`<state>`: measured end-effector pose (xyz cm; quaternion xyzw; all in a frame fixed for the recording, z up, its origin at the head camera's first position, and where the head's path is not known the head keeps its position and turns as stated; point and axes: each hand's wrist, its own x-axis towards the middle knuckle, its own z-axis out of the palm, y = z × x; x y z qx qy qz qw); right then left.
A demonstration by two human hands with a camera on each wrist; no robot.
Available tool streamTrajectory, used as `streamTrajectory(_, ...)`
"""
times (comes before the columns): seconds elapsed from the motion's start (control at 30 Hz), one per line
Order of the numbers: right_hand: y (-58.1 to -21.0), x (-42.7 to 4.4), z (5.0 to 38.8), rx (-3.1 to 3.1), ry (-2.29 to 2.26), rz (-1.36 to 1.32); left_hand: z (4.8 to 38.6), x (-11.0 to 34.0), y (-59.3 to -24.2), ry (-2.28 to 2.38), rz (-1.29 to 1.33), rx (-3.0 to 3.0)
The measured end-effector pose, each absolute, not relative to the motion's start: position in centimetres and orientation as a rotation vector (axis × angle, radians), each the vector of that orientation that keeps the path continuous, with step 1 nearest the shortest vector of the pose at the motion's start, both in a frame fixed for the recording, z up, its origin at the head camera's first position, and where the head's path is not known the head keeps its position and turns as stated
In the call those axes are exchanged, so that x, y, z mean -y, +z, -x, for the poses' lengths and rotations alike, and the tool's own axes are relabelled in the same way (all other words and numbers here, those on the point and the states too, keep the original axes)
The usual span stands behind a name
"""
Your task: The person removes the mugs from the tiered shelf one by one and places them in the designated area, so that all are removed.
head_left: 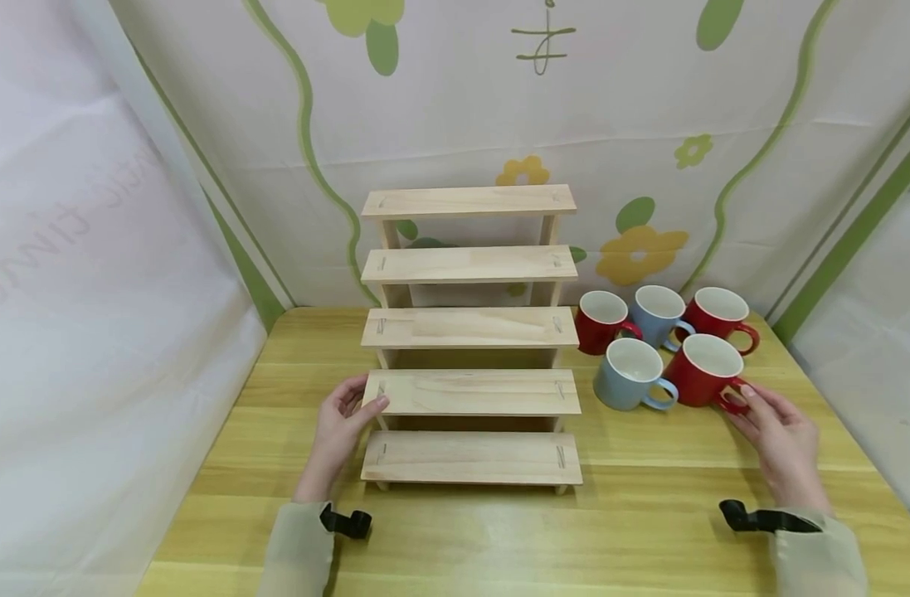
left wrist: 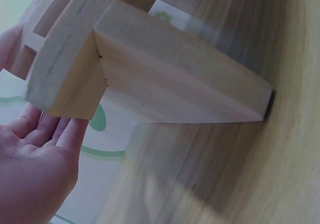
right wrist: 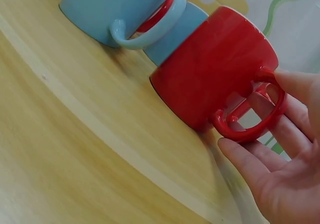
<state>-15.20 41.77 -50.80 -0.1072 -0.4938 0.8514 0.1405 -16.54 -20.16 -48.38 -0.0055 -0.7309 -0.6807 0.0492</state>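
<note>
A stepped wooden display rack (head_left: 469, 391) with several light planks stands mid-table. At its left side, my left hand (head_left: 340, 424) holds the end of the second-lowest plank, thumb on top and fingers below or behind. In the left wrist view, fingers touch the underside of the wooden frame (left wrist: 75, 74). To the right of the rack, my right hand (head_left: 783, 441) pinches the handle of the front red mug (head_left: 689, 380), which stands upright. The right wrist view shows fingers behind and beneath this red mug's handle (right wrist: 260, 129).
A light blue mug (head_left: 616, 383) stands left of the held mug. Behind are a red mug (head_left: 595, 333) close to the rack, another blue mug (head_left: 649, 329) and another red mug (head_left: 699, 322). A patterned cloth (head_left: 455, 124) hangs behind the wooden table (head_left: 469, 539).
</note>
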Motion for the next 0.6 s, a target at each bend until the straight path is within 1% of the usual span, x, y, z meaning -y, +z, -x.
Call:
streamTrajectory(0.37, -51.19, -41.9, 15.47, 1.473, 2.463, 0.302, 16.89, 20.29, -48.53, -2.065, 0.031, 2.241)
streamTrajectory(0.6, -51.15, -41.9, 15.07, 1.508, 2.446, 0.334, 16.94, 20.36, -48.59, -2.048, 0.037, 2.259)
